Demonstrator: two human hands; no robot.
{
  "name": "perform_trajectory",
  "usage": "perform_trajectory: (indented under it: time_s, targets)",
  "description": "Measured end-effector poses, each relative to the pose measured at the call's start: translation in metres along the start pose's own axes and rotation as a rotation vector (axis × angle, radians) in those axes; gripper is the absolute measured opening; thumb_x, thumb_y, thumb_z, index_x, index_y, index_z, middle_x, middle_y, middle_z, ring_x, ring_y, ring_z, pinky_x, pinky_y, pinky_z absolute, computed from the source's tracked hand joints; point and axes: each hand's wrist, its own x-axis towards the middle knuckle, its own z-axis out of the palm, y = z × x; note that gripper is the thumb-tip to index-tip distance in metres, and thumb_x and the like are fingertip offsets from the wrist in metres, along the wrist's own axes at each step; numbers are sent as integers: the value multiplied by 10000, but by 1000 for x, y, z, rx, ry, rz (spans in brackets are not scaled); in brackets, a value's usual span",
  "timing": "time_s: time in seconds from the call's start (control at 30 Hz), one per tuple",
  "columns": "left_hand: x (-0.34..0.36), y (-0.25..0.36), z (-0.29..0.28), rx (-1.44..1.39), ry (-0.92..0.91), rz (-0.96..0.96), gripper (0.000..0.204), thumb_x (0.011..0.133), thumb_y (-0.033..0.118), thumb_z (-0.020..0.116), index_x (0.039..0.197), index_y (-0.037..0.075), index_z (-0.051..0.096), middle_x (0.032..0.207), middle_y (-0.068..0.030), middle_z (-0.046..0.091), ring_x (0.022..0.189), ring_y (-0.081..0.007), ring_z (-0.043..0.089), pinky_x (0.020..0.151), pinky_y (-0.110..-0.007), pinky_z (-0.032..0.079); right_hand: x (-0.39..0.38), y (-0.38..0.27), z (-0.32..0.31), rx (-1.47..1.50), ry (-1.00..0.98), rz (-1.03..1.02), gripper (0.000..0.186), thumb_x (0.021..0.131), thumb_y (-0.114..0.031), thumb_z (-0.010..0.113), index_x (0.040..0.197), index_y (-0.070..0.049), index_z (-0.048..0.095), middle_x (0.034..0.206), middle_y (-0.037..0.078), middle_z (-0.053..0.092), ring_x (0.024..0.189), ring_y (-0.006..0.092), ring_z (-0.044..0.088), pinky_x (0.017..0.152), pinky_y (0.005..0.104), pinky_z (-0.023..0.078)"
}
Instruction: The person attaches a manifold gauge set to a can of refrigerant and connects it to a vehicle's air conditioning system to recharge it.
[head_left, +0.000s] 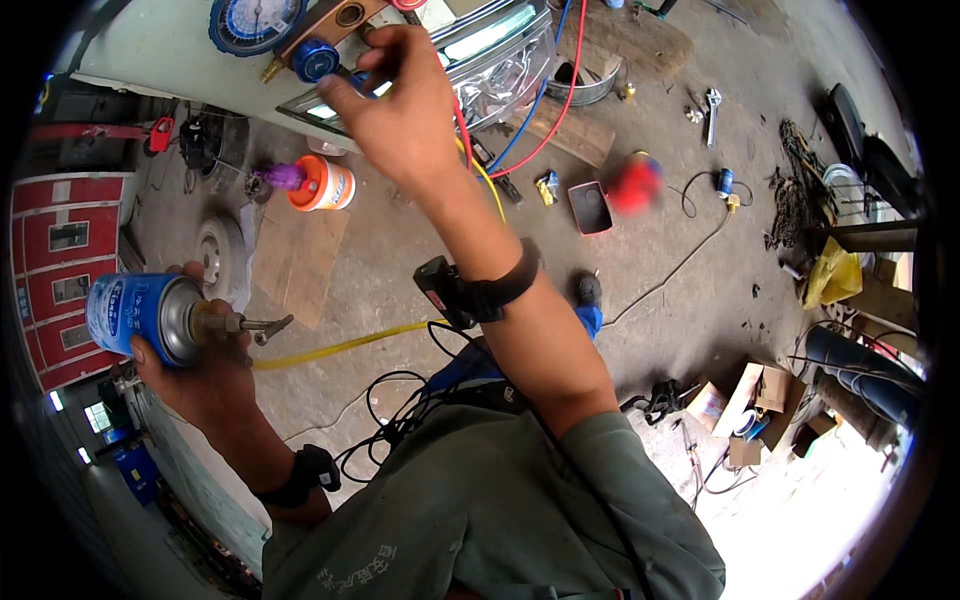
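My left hand [205, 390] is closed round a blue and white can [137, 318] tipped on its side. A brass and metal can-tap valve [232, 325] is fixed on the can's end, and a yellow hose [340, 345] runs off from beside it. My right hand [405, 110] is raised at the manifold gauge set [325, 30], thumb and fingers bent but apart. Its thumb is just below the blue knob [316, 61]; whether the fingertips touch a fitting I cannot tell. A round blue gauge [257, 22] is on the set's left.
The gauge set is by a pale car's front with a headlight [490, 65]. Red [572, 85] and blue hoses hang past it. On the floor are an orange-lidded tub [322, 183], a wheel [222, 255], a red tray [590, 208], a wrench [712, 118] and cardboard boxes [755, 400].
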Motion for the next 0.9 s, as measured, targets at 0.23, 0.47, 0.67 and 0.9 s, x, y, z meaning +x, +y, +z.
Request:
perform_trajectory:
  time_s: [0.23,0.47,0.67,0.9]
  targets:
    - [1,-5,3,16,-50,-23,738,938,430,537,1396,-51,215,1302,-306,463,922,-366,686,575,-405,642,36,44,5,367,-44,256,306,818,-253,793,819,6,630,678,-7,600,593,58,495,543,214,406]
    - [3,-6,3,-12,-44,-35,722,944,420,528,1392,-53,217,1311,-308,457,936,-368,683,577,-412,641,45,48,0,256,-64,292,336,810,-285,801,785,7,637,676,-8,593,581,66,467,531,228,383]
    - [1,-7,6,-14,-73,-55,729,938,429,535,1383,-60,229,1297,-296,472,947,-363,679,607,-424,643,35,51,0,288,-38,210,409,757,-336,823,839,29,659,711,92,644,636,153,584,592,305,484]
    - [-3,-3,4,-7,-47,-43,738,931,438,549,1382,-61,245,1300,-283,477,937,-358,680,591,-416,641,32,47,8,-40,111,72,470,817,-387,739,1004,39,671,815,152,673,753,272,647,694,379,509]
